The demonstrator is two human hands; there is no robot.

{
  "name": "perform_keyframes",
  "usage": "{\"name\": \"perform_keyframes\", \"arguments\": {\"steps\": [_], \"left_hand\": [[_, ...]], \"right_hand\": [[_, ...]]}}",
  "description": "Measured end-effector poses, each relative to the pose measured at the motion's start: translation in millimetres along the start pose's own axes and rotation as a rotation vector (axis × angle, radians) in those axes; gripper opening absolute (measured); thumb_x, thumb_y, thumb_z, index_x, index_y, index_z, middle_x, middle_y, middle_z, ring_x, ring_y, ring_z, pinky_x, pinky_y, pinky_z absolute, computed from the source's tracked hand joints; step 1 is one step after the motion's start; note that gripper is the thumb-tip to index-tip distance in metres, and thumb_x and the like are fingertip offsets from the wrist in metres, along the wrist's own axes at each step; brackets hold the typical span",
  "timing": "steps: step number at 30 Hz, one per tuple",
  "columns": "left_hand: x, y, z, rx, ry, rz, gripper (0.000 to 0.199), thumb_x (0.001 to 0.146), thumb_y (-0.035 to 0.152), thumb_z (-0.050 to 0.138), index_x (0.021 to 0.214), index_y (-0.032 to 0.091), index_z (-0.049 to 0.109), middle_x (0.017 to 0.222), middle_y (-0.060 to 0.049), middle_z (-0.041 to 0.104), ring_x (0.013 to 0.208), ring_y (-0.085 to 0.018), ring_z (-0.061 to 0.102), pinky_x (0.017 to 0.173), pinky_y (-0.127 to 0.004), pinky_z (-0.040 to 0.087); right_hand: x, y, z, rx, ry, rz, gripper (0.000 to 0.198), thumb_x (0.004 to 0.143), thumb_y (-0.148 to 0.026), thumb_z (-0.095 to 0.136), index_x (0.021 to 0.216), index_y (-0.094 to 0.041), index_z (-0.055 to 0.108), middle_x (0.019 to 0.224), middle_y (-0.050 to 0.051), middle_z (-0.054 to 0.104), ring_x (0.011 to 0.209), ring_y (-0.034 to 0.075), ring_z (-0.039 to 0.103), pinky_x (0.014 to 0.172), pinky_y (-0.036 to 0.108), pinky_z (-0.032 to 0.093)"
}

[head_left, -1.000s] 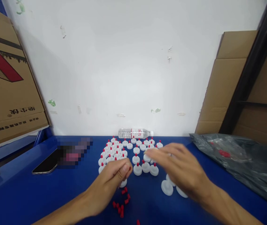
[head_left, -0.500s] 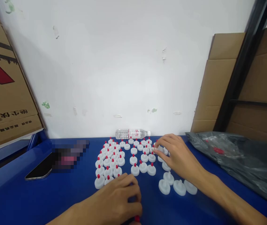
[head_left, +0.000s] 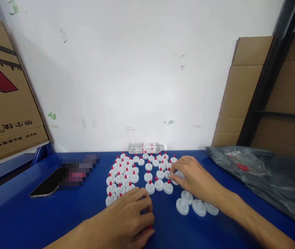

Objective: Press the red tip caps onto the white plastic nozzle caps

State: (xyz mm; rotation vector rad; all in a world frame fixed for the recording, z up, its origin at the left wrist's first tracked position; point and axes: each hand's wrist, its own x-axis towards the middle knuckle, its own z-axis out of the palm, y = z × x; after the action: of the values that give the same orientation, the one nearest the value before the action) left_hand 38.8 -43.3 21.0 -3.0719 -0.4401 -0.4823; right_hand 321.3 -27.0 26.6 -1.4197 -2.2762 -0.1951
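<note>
My left hand (head_left: 133,218) hovers low over the near middle of the table with its fingers curled. A bit of a small red cap (head_left: 150,226) shows between the thumb and fingers; the rest is hidden. My right hand (head_left: 192,174) pinches the nozzle of a white nozzle lid (head_left: 175,180) at the right of the group. Many white lids with red tips (head_left: 150,187) stand upright in rows to the left and centre. Several lids without red tips (head_left: 182,206) lie below my right hand, some of them partly covered by it.
A clear plastic bottle (head_left: 147,148) lies against the wall. At right is a grey plastic bag (head_left: 274,186) with a clear bag holding red pieces (head_left: 243,167) on it. A phone (head_left: 46,184) lies at left beside a blurred patch. Cardboard (head_left: 12,103) stands on the left.
My right hand has come down and slightly nearer, from beside the red-tipped lids to an untipped lid. My left hand has shifted slightly up and left, still curled around the red cap.
</note>
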Motion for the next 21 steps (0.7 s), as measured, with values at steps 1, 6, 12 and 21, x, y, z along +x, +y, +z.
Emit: {"name": "perform_keyframes", "arguments": {"steps": [1,6,12,21], "left_hand": [[0.0,-1.1,-0.2,-0.003,-0.005,-0.001,0.010,0.093,0.022,0.067,0.086,0.019,0.061,0.096,-0.001,0.065,0.094,-0.018,0.055,0.080,-0.032,0.047],[0.3,-1.6,-2.9,-0.054,-0.028,-0.020,0.005,0.092,0.020,0.064,0.088,0.020,0.062,0.099,-0.001,0.064,0.095,-0.018,0.054,0.082,-0.032,0.048],[-1.2,0.7,-2.6,-0.077,-0.026,-0.048,0.008,0.091,0.020,0.065,0.085,0.020,0.060,0.099,0.000,0.065,0.097,-0.018,0.054,0.082,-0.031,0.048],[0.0,-1.4,-2.7,-0.078,-0.042,-0.049,0.007,0.091,0.019,0.066,0.087,0.021,0.061,0.097,-0.001,0.065,0.095,-0.018,0.055,0.080,-0.029,0.047]], "right_hand": [[-0.2,0.1,0.8,0.001,-0.006,-0.006,0.007,0.093,-0.028,0.073,0.089,-0.023,0.070,0.091,0.001,0.074,0.095,0.022,0.067,0.099,0.042,0.042],[0.0,0.8,1.3,-0.019,-0.018,-0.018,0.009,0.096,-0.030,0.069,0.089,-0.023,0.072,0.093,0.001,0.075,0.095,0.022,0.068,0.097,0.040,0.042],[1.1,4.7,-8.8,-0.093,-0.028,0.001,0.029,0.105,-0.031,0.051,0.084,-0.022,0.069,0.080,0.002,0.072,0.082,0.022,0.066,0.089,0.040,0.042],[-1.9,13.9,-3.3,-0.179,-0.086,-0.021,0.038,0.106,-0.025,0.043,0.074,-0.021,0.062,0.070,0.002,0.069,0.068,0.020,0.064,0.090,0.042,0.040]]}}
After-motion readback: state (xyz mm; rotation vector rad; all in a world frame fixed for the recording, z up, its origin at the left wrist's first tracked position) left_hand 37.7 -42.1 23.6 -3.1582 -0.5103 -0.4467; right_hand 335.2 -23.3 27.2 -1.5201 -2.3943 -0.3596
